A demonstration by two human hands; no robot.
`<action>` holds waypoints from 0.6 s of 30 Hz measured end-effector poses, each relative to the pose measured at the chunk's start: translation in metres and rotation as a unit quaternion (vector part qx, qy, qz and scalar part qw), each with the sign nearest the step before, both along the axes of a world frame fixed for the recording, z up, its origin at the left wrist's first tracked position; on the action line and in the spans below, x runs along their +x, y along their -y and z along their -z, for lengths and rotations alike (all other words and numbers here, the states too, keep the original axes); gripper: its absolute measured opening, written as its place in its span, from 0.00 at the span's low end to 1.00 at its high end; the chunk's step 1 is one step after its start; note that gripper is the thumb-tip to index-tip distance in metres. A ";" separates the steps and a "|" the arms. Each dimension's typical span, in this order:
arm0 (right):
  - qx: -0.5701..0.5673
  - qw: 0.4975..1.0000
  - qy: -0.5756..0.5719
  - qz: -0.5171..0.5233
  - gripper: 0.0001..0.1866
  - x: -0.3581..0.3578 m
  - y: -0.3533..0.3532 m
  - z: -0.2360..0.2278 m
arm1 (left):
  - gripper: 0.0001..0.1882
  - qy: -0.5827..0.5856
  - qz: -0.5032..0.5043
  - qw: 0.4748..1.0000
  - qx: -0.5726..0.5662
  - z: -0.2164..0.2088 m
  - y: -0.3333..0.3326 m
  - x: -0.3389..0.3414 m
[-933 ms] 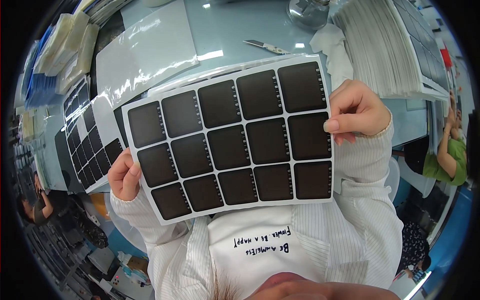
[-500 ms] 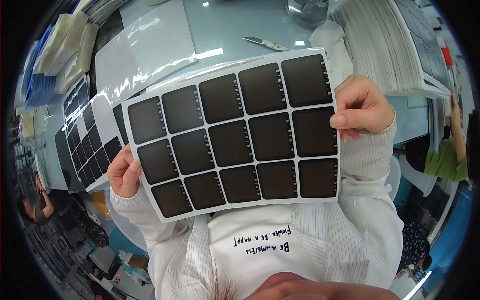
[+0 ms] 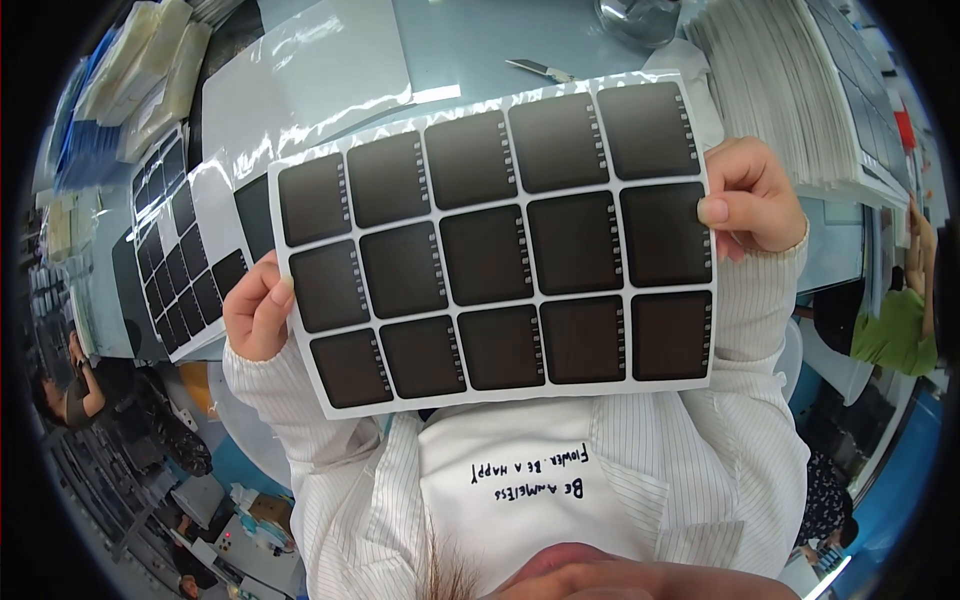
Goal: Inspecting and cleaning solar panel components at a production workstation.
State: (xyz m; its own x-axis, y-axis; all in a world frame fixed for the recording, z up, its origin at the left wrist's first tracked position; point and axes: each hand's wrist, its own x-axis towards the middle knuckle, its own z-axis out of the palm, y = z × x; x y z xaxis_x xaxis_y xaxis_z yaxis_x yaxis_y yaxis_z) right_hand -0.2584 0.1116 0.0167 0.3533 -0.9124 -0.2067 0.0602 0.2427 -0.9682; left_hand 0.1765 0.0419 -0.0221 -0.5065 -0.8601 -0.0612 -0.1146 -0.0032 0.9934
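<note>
Between both hands I hold up a white sheet (image 3: 484,254) bearing rows of dark rounded squares, each with small marks down its right edge. My left hand (image 3: 258,306) pinches the sheet's left side, thumb in front and fingers bent behind. At the right edge, my right hand (image 3: 752,198) grips it the same way, with the thumb over a dark square. The sheet is tilted a little, its right end higher, and it covers part of the table and my chest. Behind it lies a glossy white sheet (image 3: 310,75) on the table.
A craft knife (image 3: 540,70) lies beyond the sheet. At the right stands a tall paper stack (image 3: 780,90); at the left, similar dark-squared sheets (image 3: 180,270) lie below plastic-wrapped packs (image 3: 150,80). A clear round container (image 3: 640,20) stands at the back. A person in green (image 3: 895,330) is at the right.
Both hands have shifted slightly right in the picture with the sheet, and it sits a bit higher. My grip on it is unchanged.
</note>
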 end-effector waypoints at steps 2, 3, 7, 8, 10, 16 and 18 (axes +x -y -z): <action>0.014 1.000 -0.007 0.021 0.13 0.002 0.000 0.000 | 0.12 -0.011 -0.026 0.999 0.037 -0.001 0.000 -0.004; 0.037 0.998 -0.014 0.042 0.13 0.002 0.000 -0.004 | 0.11 -0.016 -0.024 0.999 0.041 -0.002 0.003 -0.007; 0.056 0.996 0.012 0.073 0.13 0.002 0.002 -0.003 | 0.10 -0.026 -0.034 0.997 0.069 -0.003 0.008 -0.012; 0.055 0.995 0.018 0.080 0.13 0.002 0.002 -0.002 | 0.10 -0.025 -0.037 0.997 0.069 -0.002 0.008 -0.011; 0.058 0.995 0.019 0.080 0.13 0.002 0.002 -0.001 | 0.10 -0.031 -0.035 0.996 0.072 0.001 0.009 -0.010; 0.059 0.995 0.019 0.079 0.13 0.002 0.003 0.001 | 0.09 -0.025 -0.035 0.995 0.087 0.000 0.009 -0.007; 0.062 0.995 0.016 0.080 0.13 0.003 0.003 0.000 | 0.08 -0.022 -0.037 0.994 0.100 -0.003 0.008 -0.008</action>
State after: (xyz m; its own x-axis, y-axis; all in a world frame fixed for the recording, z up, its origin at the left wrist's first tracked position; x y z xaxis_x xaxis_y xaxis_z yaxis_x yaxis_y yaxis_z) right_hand -0.2559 0.1084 0.0162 0.2138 -0.9257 -0.3120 0.1379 0.3448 -0.9285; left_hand 0.1686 0.0335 -0.0193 -0.4484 -0.8680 -0.2134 -0.0639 -0.2070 0.9763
